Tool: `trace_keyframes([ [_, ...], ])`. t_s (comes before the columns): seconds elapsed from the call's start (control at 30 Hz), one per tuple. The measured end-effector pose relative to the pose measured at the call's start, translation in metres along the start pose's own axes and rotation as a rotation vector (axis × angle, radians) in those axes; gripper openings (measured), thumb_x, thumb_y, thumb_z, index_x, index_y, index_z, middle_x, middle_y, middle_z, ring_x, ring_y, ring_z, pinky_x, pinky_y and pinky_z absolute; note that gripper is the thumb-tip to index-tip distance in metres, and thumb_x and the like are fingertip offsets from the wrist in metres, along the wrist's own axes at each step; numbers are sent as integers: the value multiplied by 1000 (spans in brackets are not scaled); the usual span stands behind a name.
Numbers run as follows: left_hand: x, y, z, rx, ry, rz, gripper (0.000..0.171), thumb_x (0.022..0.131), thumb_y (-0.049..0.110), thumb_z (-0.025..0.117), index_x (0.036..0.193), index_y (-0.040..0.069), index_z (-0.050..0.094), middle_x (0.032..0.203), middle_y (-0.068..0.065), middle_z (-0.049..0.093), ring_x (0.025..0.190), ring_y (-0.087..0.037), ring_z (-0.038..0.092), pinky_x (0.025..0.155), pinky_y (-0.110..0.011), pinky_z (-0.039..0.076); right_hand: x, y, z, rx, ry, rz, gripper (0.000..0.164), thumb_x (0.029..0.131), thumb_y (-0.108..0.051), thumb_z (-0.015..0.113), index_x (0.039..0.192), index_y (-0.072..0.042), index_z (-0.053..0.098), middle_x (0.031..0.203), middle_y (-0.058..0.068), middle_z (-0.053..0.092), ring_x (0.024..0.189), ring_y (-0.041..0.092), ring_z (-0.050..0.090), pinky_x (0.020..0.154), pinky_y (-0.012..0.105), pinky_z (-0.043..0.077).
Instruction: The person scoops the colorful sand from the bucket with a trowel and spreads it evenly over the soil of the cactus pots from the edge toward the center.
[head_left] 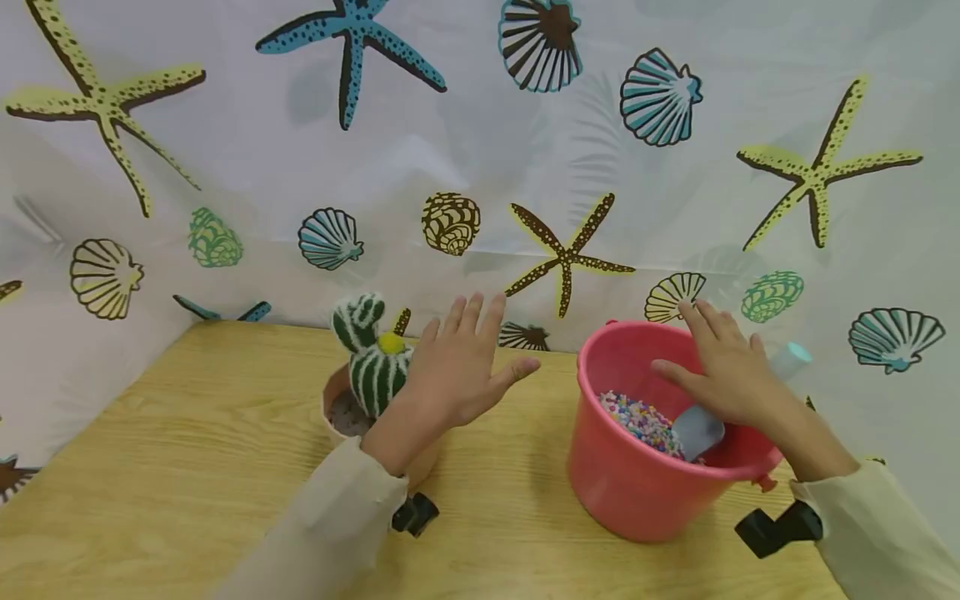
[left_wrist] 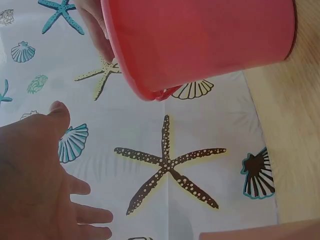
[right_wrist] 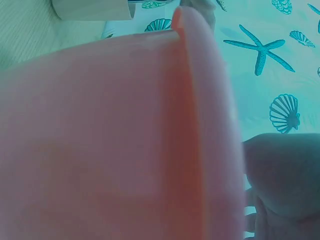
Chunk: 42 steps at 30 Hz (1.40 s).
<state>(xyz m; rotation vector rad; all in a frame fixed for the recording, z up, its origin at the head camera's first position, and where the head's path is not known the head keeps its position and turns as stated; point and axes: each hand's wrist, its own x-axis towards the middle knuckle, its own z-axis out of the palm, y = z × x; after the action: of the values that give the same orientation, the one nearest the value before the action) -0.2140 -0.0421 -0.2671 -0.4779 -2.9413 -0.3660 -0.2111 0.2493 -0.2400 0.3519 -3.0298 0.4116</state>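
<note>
My left hand (head_left: 453,375) is raised with straight fingers and thumb spread, holding nothing. Behind it stands a knitted green-and-white cactus (head_left: 367,329) with a yellow bloom, in a tan pot (head_left: 335,408) that the forearm partly covers. Over the right side of a pink bucket (head_left: 630,492), my right hand (head_left: 723,371) is stretched out flat, its fingers extended and empty. Small multicoloured beads (head_left: 633,417) lie inside the bucket. A scoop with a grey blade (head_left: 697,432) rests in them; its pale blue handle end (head_left: 792,358) shows beyond the right hand, which hides the middle.
Both the bucket and the pot stand on a light wooden table (head_left: 187,467). A white cloth (head_left: 465,150) printed with starfish and shells hangs behind it. Black wrist cameras (head_left: 780,529) sit under both cuffs. In the right wrist view the bucket wall (right_wrist: 100,140) fills much of the picture.
</note>
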Motion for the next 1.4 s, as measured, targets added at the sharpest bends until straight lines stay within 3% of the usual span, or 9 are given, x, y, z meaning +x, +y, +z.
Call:
trace_keyframes([
  [0.27,-5,13,13,7,51,57,86,92,68,34,154,14,12,159,-13,18,148,-29,13,117,-56,4,-4,11,-2,-10,41,-34,88,89,-34,65,151,-1,12,153,32,11,138,53,11,104,76,6],
  [0.47,-6,23,21,-1,54,97,82,93,66,35,153,13,17,157,-13,23,147,-29,17,118,-54,8,-9,21,-2,-10,82,-37,88,88,-30,66,149,4,14,151,35,13,135,55,14,104,75,6],
  [0.63,-6,29,29,-79,54,126,80,95,62,37,154,12,16,157,-13,24,146,-29,19,117,-50,18,-14,26,-7,-35,124,-45,85,87,-25,67,148,5,17,149,36,16,134,56,16,105,73,9],
  [0.7,-5,30,33,-118,50,131,78,95,60,37,154,12,16,157,-13,24,145,-29,22,116,-49,23,-15,27,-9,-22,127,-40,84,87,-24,67,148,5,17,149,35,15,134,57,17,103,73,18],
  [0.83,-4,31,43,-203,49,149,77,96,58,38,153,9,17,155,-14,28,142,-29,29,112,-48,32,-17,26,-12,-3,172,-33,81,86,-19,68,147,6,20,149,34,16,132,56,21,88,71,37],
  [0.93,-4,34,52,-289,15,163,79,97,58,36,153,8,15,156,-13,27,140,-30,34,109,-47,36,-20,29,-12,-18,243,-26,77,85,-15,69,144,8,25,148,35,20,131,55,24,82,71,40],
  [1.13,-3,40,71,-469,-42,205,80,97,58,36,154,12,6,159,-8,17,142,-28,30,109,-47,36,-27,38,-13,1,338,44,75,86,-10,65,143,10,22,141,38,25,122,55,33,81,71,41],
  [1.3,-2,43,84,-516,-21,221,80,97,57,37,155,14,2,161,-6,11,146,-25,21,111,-47,32,-29,41,-13,41,461,77,66,86,-7,62,138,14,28,135,39,31,116,54,37,81,70,43],
  [1.4,-1,43,88,-525,-22,217,80,97,57,38,155,16,1,161,-5,11,146,-24,20,112,-47,32,-29,43,-11,87,483,132,63,87,-9,60,137,15,29,134,38,34,114,52,40,83,68,44],
])
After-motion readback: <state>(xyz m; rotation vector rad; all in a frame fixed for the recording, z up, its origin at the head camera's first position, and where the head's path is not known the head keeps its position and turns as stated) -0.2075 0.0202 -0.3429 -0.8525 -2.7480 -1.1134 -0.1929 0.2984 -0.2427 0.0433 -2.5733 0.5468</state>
